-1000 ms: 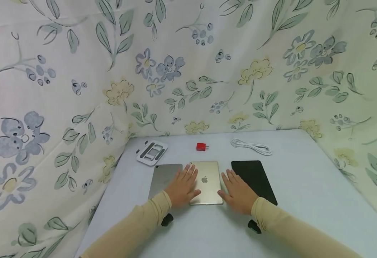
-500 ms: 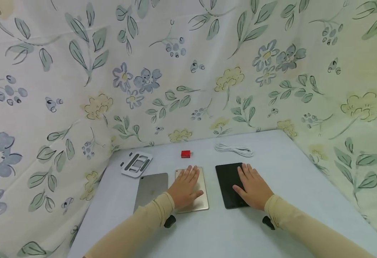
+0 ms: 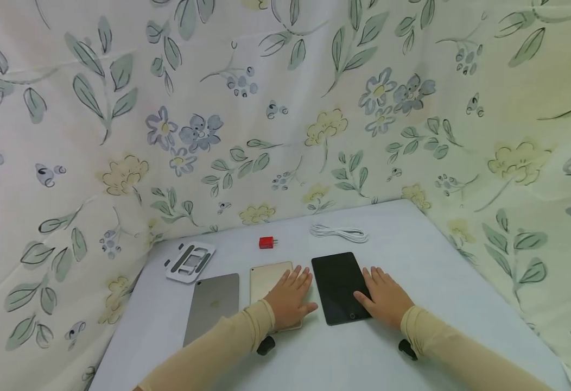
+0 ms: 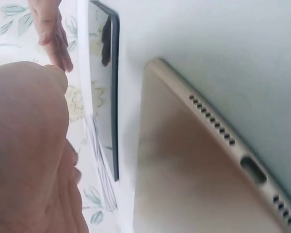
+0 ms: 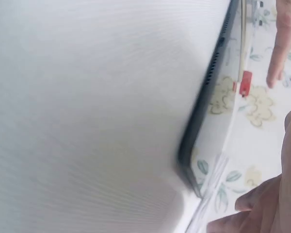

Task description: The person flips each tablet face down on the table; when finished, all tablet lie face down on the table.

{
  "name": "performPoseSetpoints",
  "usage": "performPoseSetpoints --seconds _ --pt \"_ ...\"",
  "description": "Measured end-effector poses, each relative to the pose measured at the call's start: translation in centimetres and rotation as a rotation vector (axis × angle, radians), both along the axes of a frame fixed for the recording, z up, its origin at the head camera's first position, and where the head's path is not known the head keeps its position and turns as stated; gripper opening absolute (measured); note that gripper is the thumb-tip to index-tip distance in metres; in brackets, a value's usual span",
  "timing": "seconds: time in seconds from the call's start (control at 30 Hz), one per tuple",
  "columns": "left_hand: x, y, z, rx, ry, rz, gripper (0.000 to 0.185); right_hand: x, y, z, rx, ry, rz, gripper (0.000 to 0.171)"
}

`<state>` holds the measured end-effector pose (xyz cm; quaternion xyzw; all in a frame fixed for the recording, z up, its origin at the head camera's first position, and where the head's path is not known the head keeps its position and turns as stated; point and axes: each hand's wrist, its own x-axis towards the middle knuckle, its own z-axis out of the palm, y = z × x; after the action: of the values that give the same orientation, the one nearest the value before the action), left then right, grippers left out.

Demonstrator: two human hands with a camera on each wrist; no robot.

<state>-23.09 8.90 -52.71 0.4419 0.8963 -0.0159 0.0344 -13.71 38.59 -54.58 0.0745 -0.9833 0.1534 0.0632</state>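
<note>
My left hand [image 3: 290, 298], fingers straight, hovers over the right side of a gold tablet [image 3: 265, 277] that lies back up. The tablet's port edge [image 4: 252, 170] shows in the left wrist view, with the palm above it. Over the right edge of a black tablet [image 3: 339, 288], lying screen up, is my right hand [image 3: 387, 297], its fingers also extended. The right wrist view catches the black tablet's thin edge [image 5: 203, 97] below that hand. A grey tablet [image 3: 214, 304] lies left of the gold one, partly hidden by the left sleeve.
Behind the tablets, a white folding stand [image 3: 190, 262] lies at the far left, a red plug adapter [image 3: 267, 242] in the middle and a coiled white cable [image 3: 339, 232] to the right. A floral cloth [image 3: 266, 119] hangs behind the white table [image 3: 442, 282].
The head view has swung right. My right hand has gone from between the gold and black tablets to the black one's right edge. My left hand has shifted rightward across the gold tablet.
</note>
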Motion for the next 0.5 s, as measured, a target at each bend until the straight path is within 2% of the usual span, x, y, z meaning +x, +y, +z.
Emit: performPoseSetpoints --seconds 0.1,0.2,0.4,0.5 --pt "0.4 0.2 -0.9 -0.032 -0.016 -0.009 0.084 0.1 -0.1 -1.3 -0.034 -0.058 0.002 0.084" --pt "0.8 0.6 -1.5 -0.045 -0.046 -0.035 0.078 0.1 -0.2 -1.6 -0.082 -0.121 -0.004 0.085" --pt "0.9 1.4 -1.4 -0.053 -0.02 -0.096 0.068 -0.3 -0.5 -0.5 -0.213 -0.188 -0.049 0.082" --pt "0.6 1.9 -1.0 -0.069 0.004 -0.117 0.068 -0.5 -0.5 0.3 -0.355 -0.235 -0.085 0.082"
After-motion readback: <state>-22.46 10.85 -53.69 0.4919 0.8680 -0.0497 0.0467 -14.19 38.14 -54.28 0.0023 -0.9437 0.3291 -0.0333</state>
